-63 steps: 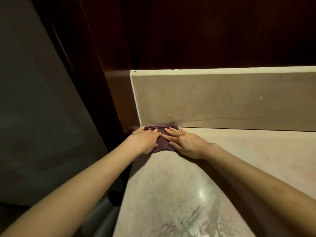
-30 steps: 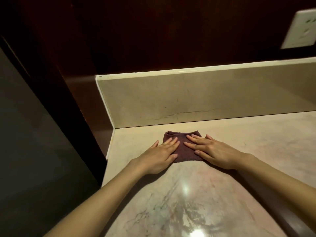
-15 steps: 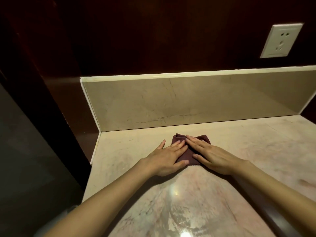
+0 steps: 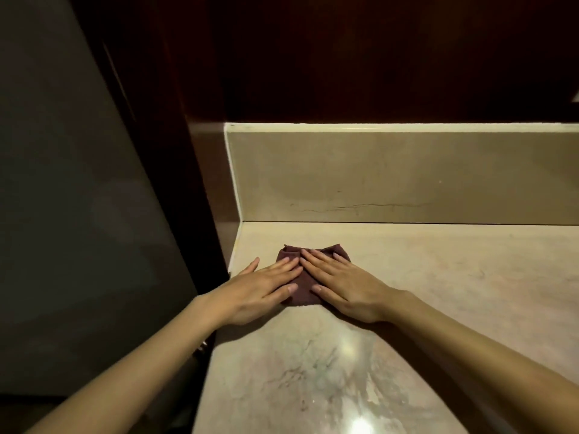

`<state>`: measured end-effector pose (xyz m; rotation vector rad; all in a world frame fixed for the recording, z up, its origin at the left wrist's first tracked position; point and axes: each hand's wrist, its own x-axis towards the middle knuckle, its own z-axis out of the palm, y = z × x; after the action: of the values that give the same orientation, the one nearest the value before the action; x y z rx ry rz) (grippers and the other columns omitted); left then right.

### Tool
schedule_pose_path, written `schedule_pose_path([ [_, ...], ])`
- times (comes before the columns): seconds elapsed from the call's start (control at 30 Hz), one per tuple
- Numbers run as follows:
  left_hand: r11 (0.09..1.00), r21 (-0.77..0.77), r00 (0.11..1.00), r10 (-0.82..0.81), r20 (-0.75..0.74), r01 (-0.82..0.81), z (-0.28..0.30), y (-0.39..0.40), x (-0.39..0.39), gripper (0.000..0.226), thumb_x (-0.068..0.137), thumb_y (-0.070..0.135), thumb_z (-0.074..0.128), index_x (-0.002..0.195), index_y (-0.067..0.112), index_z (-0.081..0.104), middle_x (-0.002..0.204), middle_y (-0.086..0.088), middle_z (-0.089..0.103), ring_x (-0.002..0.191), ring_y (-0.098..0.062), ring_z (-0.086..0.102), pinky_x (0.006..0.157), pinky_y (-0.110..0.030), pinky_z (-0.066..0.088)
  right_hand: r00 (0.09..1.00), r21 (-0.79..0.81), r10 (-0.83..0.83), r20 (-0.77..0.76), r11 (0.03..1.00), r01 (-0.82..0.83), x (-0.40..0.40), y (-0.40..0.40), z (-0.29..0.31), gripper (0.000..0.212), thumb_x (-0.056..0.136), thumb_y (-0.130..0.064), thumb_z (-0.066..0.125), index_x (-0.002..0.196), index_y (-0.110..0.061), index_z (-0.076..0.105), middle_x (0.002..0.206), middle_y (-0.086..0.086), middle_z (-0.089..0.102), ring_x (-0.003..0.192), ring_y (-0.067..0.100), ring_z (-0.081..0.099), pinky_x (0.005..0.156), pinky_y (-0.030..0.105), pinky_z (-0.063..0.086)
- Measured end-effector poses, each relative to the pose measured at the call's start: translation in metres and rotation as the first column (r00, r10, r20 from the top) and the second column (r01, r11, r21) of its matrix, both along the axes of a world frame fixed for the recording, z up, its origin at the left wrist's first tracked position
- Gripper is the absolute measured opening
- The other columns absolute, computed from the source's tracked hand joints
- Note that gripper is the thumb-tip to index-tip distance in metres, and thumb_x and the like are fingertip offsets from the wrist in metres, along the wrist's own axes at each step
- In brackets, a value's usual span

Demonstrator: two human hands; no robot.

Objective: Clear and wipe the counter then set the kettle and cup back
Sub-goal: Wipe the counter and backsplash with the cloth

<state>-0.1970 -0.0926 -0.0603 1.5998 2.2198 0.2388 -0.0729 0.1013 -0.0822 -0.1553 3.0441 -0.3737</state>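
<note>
Both hands are lying flat, fingers straight, pressing a small folded maroon cloth point(image 4: 308, 277) onto the pale veined marble tabletop point(image 4: 329, 371). The left hand point(image 4: 261, 291) is covering its left side, the right hand point(image 4: 343, 285) its right; neither grip is curling. The cloth is lying near the beige stone backsplash point(image 4: 391, 180), just beside its left end.

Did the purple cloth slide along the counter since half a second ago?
Yes. The dark purple cloth has slid left, back toward the counter's left edge, with both flat hands pressing it: left hand, right hand.
</note>
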Motion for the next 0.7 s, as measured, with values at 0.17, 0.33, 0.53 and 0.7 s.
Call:
schedule_pose_path([
  [0.17, 0.995, -0.007, 0.995, 0.098, -0.017, -0.098, 0.000, -0.063, -0.013, 0.050, 0.102, 0.042, 0.019, 0.149, 0.034, 0.005, 0.155, 0.021, -0.002, 0.139, 0.012, -0.009, 0.118, -0.026, -0.009, 0.995, -0.003, 0.092, -0.033, 0.996, -0.092, -0.033, -0.055, 0.000, 0.063, 0.099, -0.051, 0.014, 0.153, -0.023, 0.000, 0.160, -0.008, -0.007, 0.146, 0.004, -0.011, 0.117, 0.026, -0.007],
  [0.33, 0.992, 0.002, 0.991, 0.122, -0.052, -0.122, -0.003, -0.090, -0.014, 0.055, 0.101, 0.044, 0.020, 0.150, 0.031, 0.002, 0.156, 0.019, -0.004, 0.139, 0.011, -0.010, 0.114, -0.019, -0.009, 0.994, 0.022, 0.102, -0.041, 0.995, -0.102, -0.047, -0.084, -0.001, 0.061, 0.102, -0.046, 0.021, 0.153, -0.021, -0.001, 0.160, -0.006, -0.007, 0.146, 0.005, -0.011, 0.119, 0.028, -0.005],
  [0.53, 0.996, -0.018, 0.993, 0.085, -0.085, -0.087, 0.000, -0.081, -0.009, 0.052, 0.102, 0.042, 0.018, 0.150, 0.028, 0.003, 0.156, 0.016, -0.004, 0.138, 0.010, -0.012, 0.114, -0.020, -0.011, 0.994, 0.020, 0.106, -0.015, 0.994, -0.106, -0.041, -0.077, -0.001, 0.061, 0.102, -0.046, 0.020, 0.153, -0.021, -0.002, 0.160, -0.006, -0.008, 0.145, 0.004, -0.012, 0.119, 0.028, -0.006],
  [0.7, 0.999, -0.032, 0.997, 0.018, -0.078, -0.020, -0.002, -0.055, 0.007, 0.053, 0.102, 0.044, 0.015, 0.151, 0.028, 0.002, 0.158, 0.014, -0.005, 0.141, 0.007, -0.012, 0.118, -0.027, -0.010, 0.998, 0.022, 0.059, -0.001, 0.998, -0.059, -0.008, -0.051, 0.001, 0.060, 0.100, -0.048, 0.017, 0.152, -0.026, -0.005, 0.159, -0.010, -0.011, 0.144, 0.000, -0.015, 0.116, 0.023, -0.010],
])
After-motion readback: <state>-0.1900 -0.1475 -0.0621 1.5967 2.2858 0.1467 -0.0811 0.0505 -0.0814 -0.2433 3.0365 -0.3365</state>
